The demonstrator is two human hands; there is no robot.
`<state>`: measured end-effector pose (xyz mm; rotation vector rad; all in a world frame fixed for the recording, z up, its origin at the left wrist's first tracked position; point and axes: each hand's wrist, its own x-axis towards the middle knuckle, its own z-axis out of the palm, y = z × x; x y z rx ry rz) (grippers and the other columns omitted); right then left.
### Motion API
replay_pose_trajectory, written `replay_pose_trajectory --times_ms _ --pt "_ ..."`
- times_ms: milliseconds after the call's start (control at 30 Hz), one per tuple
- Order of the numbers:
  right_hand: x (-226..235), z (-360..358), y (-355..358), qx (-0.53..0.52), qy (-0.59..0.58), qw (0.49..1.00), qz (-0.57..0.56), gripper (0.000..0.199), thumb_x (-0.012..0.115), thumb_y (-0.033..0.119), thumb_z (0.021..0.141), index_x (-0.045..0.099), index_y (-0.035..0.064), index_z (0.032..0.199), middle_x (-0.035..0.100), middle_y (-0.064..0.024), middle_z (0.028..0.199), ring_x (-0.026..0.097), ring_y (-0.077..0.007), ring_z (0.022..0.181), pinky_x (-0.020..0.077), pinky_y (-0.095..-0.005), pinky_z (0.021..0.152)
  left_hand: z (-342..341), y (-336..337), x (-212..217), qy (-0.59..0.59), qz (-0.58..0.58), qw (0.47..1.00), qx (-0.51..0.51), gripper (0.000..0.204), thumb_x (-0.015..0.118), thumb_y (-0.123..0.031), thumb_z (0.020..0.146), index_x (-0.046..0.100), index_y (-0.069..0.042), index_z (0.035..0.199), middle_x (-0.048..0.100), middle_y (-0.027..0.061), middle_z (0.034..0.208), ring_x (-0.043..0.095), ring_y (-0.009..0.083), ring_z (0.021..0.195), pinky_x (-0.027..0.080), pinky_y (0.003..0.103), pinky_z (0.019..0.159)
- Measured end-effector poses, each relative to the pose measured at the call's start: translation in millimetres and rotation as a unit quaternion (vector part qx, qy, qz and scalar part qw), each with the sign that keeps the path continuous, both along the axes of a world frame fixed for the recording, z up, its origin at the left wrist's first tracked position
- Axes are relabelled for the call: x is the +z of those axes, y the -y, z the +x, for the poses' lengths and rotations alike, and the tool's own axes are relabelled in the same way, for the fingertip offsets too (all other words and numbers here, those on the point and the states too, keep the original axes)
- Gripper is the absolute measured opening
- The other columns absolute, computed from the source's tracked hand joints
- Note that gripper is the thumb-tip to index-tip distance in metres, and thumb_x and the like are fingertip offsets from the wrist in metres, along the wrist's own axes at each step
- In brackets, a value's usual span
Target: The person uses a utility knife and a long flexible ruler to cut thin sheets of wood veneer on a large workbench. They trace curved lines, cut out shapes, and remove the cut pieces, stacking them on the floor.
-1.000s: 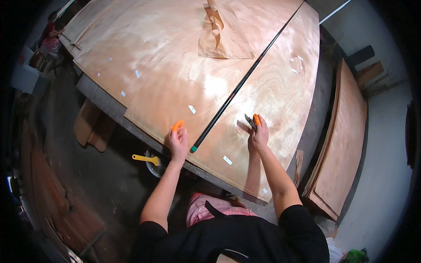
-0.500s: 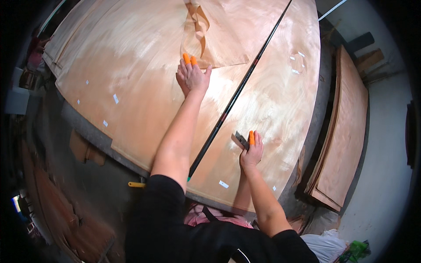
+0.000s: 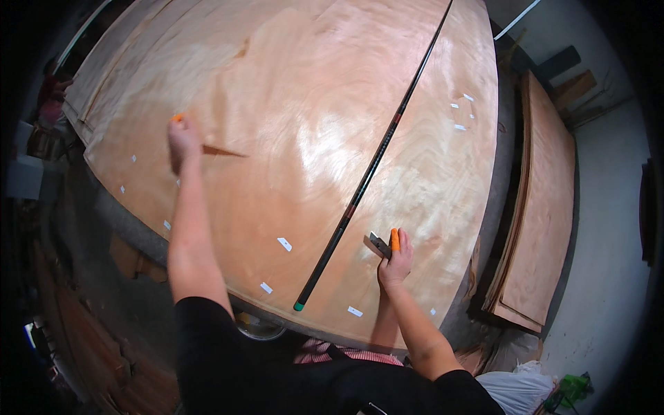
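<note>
My left hand (image 3: pixel 184 142), an orange finger cot on it, is closed over the left part of a large wood veneer surface. Beside it a thin brown veneer piece (image 3: pixel 225 151) juts out to the right; where my fingers meet it is hidden. My right hand (image 3: pixel 396 263), also with an orange cot, is closed around a dark, flat-bladed knife (image 3: pixel 380 244) low above the veneer sheet (image 3: pixel 443 207). A long black pole (image 3: pixel 360 187) with a green end cap (image 3: pixel 299 306) lies across the sheet between my hands.
Small white tape pieces (image 3: pixel 284 244) dot the veneer. A stack of wood sheets (image 3: pixel 539 200) stands to the right, near white bags (image 3: pixel 515 387). Torn brown sheets (image 3: pixel 90 332) lie at lower left. Another person (image 3: pixel 52 97) is at the far left edge.
My left hand has swung left and closed, and the crumpled loose veneer at the top no longer lies there. Tape pieces by the pole's near end are now uncovered. My right hand has shifted slightly nearer.
</note>
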<state>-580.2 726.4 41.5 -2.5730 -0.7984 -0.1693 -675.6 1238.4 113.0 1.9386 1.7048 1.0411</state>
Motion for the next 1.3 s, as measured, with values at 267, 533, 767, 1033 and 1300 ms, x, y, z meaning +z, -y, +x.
replay_pose_trajectory --times_ms 267,533,767,1033,1300 --pt "-0.6 -8.5 0.7 0.011 0.008 1.0 -0.003 0.061 0.048 -0.003 0.058 0.043 0.0052 0.118 0.039 -0.0124 0.125 0.034 -0.0306 0.116 0.0268 -0.04 0.096 -158.0 -23.2 26.2 -0.339 0.346 0.873 0.065 0.043 0.056 -0.027 0.073 0.049 -0.005 0.109 0.049 0.0158 0.109 0.049 0.0302 0.097 0.042 0.036 0.079" --pt "-13.1 -8.4 1.4 0.032 0.041 0.999 -0.016 0.057 0.048 0.001 0.062 0.044 0.0062 0.119 0.04 -0.0123 0.125 0.035 -0.0301 0.116 0.0272 -0.0372 0.097 -117.4 293.8 -43.5 -0.117 -0.125 0.865 -0.472 0.054 0.049 -0.034 0.079 0.037 0.0 0.119 0.038 0.0182 0.119 0.036 0.0291 0.111 0.029 0.037 0.091" --pt "0.2 -23.6 -37.6 0.11 -0.246 0.891 0.366 0.036 0.046 -0.006 0.074 0.048 -0.0002 0.109 0.048 -0.0119 0.107 0.049 -0.0183 0.094 0.0415 -0.0301 0.082 -148.6 393.8 -65.0 -0.088 0.013 0.881 -0.465 0.046 0.046 -0.014 0.076 0.04 -0.004 0.121 0.034 0.0136 0.128 0.033 0.0266 0.118 0.025 0.037 0.099" --pt "31.5 -234.4 -249.9 0.566 -0.044 0.798 -0.202 0.036 0.041 0.007 0.077 0.043 0.0091 0.113 0.054 -0.0161 0.087 0.054 -0.0309 0.083 0.0439 -0.0408 0.069 -284.6 444.3 -29.8 -0.082 -0.248 0.86 -0.438 0.045 0.039 -0.004 0.078 0.036 -0.006 0.123 0.036 0.0162 0.125 0.052 0.0303 0.097 0.047 0.035 0.077" --pt "62.7 -251.4 -273.8 0.544 -0.061 0.807 -0.222 0.022 0.045 0.027 0.08 0.054 0.0085 0.084 0.059 -0.0152 0.075 0.058 -0.0319 0.073 0.0451 -0.0407 0.062 -363.3 496.6 -39.4 -0.055 -0.289 0.933 -0.207 0.031 0.06 -0.028 0.071 0.058 -0.009 0.096 0.059 0.0107 0.085 0.058 0.0272 0.072 0.047 0.035 0.062"
